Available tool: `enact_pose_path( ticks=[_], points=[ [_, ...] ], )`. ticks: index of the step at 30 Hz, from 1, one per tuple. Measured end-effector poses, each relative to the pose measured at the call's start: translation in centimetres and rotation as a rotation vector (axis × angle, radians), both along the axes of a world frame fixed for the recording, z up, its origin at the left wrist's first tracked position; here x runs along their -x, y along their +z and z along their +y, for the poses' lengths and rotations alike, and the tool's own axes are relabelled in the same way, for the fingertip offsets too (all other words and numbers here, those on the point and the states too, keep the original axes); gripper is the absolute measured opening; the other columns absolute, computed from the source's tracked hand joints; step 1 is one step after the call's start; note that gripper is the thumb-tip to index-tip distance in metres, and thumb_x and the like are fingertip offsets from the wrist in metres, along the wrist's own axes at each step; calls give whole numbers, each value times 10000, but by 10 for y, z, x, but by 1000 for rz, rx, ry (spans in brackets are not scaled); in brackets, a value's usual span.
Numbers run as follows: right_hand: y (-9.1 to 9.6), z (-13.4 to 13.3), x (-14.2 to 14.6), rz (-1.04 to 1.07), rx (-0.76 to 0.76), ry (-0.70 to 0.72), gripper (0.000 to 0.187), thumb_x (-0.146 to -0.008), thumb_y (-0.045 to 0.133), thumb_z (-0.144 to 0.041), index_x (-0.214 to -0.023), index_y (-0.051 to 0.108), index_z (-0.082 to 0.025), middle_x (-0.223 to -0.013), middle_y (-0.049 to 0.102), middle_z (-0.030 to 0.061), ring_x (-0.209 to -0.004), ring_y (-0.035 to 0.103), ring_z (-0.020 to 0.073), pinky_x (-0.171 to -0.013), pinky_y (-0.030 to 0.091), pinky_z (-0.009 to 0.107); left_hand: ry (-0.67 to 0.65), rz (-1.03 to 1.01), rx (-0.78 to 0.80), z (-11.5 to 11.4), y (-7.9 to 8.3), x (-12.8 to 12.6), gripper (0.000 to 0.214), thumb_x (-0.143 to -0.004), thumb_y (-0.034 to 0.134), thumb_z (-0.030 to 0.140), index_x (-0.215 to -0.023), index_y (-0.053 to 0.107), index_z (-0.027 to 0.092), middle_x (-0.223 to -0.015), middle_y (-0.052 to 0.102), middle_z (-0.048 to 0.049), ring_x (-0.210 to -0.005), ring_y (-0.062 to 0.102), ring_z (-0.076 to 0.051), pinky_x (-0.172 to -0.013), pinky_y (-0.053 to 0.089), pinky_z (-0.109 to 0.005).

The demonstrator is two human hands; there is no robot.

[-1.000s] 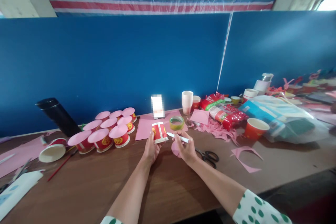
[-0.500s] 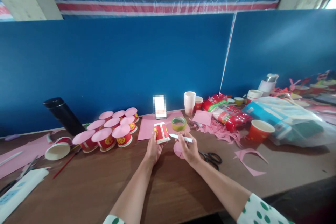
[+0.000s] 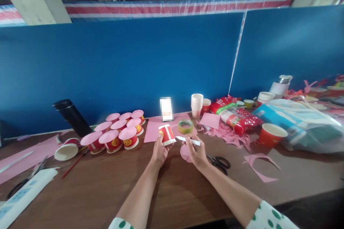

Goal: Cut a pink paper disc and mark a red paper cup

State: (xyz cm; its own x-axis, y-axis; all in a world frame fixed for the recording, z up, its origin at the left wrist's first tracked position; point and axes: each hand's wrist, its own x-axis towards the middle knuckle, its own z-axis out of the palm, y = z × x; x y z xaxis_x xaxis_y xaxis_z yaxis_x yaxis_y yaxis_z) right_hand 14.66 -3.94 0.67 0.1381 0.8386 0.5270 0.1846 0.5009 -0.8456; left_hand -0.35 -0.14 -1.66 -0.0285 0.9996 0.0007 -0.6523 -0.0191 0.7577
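Observation:
My left hand [image 3: 160, 153] is closed around a red paper cup [image 3: 167, 134] with a gold emblem, held upside down and slightly tilted above the table. In the fingers of my right hand [image 3: 196, 152] is a slim white pen-like tool [image 3: 192, 141], its tip pointing left, close to the cup's rim; whether the two touch I cannot tell. Under the right hand lies a pink paper circle [image 3: 185, 154], partly covered. Black-handled scissors [image 3: 219, 163] rest beside the right wrist. A roll of tape [image 3: 185, 126] lies behind the hands on a pink sheet [image 3: 152, 131].
At left stand several upturned red cups topped with pink discs [image 3: 109, 136], a black flask [image 3: 72, 117] and a tipped cup [image 3: 67, 149]. To the right are pink scraps [image 3: 228, 135], a red package [image 3: 236, 114], an orange cup [image 3: 272, 136] and a plastic bag [image 3: 309, 125].
The whole scene has shifted slightly right in view. Both hands keep their holds; the cup is tilted a little more, and the pen-like tool stays near its rim.

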Motion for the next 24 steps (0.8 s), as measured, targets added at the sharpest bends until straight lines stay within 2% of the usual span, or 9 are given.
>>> enact_pose_path(
  ticks=[8,13,24],
  points=[
    [3,-3,0,-141,-89,-13,153,-864,452,-271,-833,566,-174,-735,607,33,-664,577,152,-606,451,239,19,25,63,-1,6,-4,353,-763,554,427,-995,562,162,-873,645,-60,-757,610,-173,-747,481,-354],
    [6,-5,1,-219,-140,-65,142,-837,473,-266,-821,579,-173,-744,610,43,-691,582,167,-614,464,239,-2,25,32,-1,4,-2,354,-749,568,444,-970,568,167,-906,641,-66,-791,608,-176,-774,473,-355],
    [5,-3,1,-248,-236,-108,135,-823,492,-229,-928,563,-183,-859,608,64,-807,577,195,-754,458,303,-30,10,37,-4,5,0,383,-748,550,494,-953,578,171,-930,646,-78,-798,615,-187,-799,469,-394]
  ],
)
